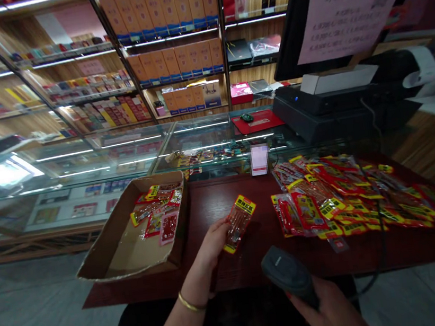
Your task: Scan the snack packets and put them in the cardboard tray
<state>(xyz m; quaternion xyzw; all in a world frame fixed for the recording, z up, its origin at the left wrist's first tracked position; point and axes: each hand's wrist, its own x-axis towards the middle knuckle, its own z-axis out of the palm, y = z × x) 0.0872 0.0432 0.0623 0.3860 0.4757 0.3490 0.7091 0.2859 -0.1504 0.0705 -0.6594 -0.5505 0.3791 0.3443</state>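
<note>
In my left hand (214, 241) is a snack packet (239, 221) with a yellow top label and a clear front showing brown strips. It is held over the dark red counter by its left edge. My right hand (332, 305) grips a black handheld barcode scanner (286, 271), its head pointing up and left toward the packet, apart from it. Left of the packet, a cardboard box (134, 259) holds several snack packets (156, 214). A large heap of red and yellow packets (341, 189) lies on the right side of the counter.
The wooden counter (213, 190) meets a glass display case (214, 136) behind. A red mouse pad (258, 121) with a mouse (247, 118) lies on the glass. At right stands a monitor (291, 35) with a paper notice (353, 11). A black cable (381, 227) hangs across the heap.
</note>
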